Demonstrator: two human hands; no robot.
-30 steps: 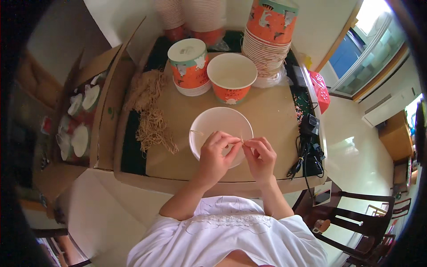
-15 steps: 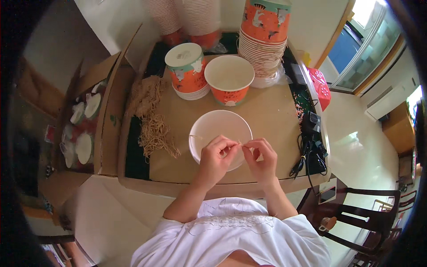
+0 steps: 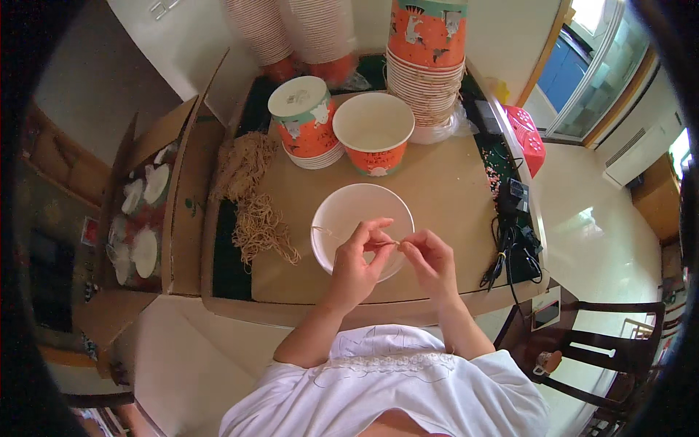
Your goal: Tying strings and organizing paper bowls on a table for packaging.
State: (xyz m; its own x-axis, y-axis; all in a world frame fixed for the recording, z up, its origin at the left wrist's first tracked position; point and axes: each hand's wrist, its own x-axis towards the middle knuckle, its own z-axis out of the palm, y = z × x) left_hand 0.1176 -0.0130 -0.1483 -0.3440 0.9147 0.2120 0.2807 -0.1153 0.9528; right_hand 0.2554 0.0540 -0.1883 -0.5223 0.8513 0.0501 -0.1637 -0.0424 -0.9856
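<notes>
A white paper bucket point(image 3: 358, 206) stands in front of me near the table's front edge, its opening facing up. Over its right side, the fingertips of my left hand point(image 3: 353, 266) and my right hand point(image 3: 432, 264) meet in a pinch. Between them is a short bit of thin tan cord point(image 3: 397, 244); most of it is hidden by the fingers. Another bit of tan cord point(image 3: 320, 230) shows at the bucket's left wall. To the left lies a tangled heap of tan cords point(image 3: 263, 229).
Behind stand an upright orange printed bucket point(image 3: 375, 154), an upside-down bucket stack point(image 3: 302, 120) and a tall stack point(image 3: 426, 80). An open cardboard box point(image 3: 188, 211) with lidded tubs is left of the table. Black cables and an adapter point(image 3: 515, 197) lie on the right edge.
My left index finger has lifted and spread away from the pinch. My right hand has turned slightly, still pinching near the left fingertips. The view has shifted a little.
</notes>
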